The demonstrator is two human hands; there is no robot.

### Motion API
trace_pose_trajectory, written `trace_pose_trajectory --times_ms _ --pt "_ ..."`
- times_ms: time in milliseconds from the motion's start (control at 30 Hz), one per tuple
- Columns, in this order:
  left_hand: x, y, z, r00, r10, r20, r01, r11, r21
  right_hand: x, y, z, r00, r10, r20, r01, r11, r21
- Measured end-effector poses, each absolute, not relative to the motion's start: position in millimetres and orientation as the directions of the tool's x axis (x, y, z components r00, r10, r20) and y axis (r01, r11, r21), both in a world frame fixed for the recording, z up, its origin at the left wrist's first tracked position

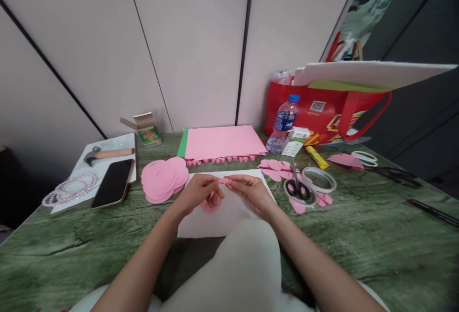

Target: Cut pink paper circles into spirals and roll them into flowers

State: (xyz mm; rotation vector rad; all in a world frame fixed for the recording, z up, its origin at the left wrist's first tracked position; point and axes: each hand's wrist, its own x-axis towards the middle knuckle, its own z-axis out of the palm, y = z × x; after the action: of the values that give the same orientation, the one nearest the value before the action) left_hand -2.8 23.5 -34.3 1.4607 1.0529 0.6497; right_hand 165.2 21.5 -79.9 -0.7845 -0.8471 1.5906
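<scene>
Between my two hands, above a white sheet (229, 216), a small strip of pink paper (224, 180) is pinched. My left hand (201, 191) grips its left end with thumb and forefinger. The right end sits between the fingertips of my right hand (250, 190). Under my left fingers lies a larger pink paper piece (211, 207), partly hidden by them. Small rolled pink paper roses (218, 160) form a row just beyond the sheet. To the left is a pile of round pink paper cutouts (164, 180).
Pink sheets (222, 142) lie at the back. On the right are black-handled scissors (297, 188), tape rolls (319, 180), a yellow glue stick (317, 157), a water bottle (284, 123) and a red bag (322, 111). A phone (113, 183), hammer (109, 154) and beads (71, 188) lie left.
</scene>
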Motion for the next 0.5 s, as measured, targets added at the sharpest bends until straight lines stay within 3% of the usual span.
trace_pose_trajectory --times_ms 500 --pt "3.2 18.4 -31.7 0.470 0.859 -0.205 0.292 0.068 0.954 164.2 19.0 -78.4 -0.157 0.983 -0.093 -0.505 -0.161 -0.848"
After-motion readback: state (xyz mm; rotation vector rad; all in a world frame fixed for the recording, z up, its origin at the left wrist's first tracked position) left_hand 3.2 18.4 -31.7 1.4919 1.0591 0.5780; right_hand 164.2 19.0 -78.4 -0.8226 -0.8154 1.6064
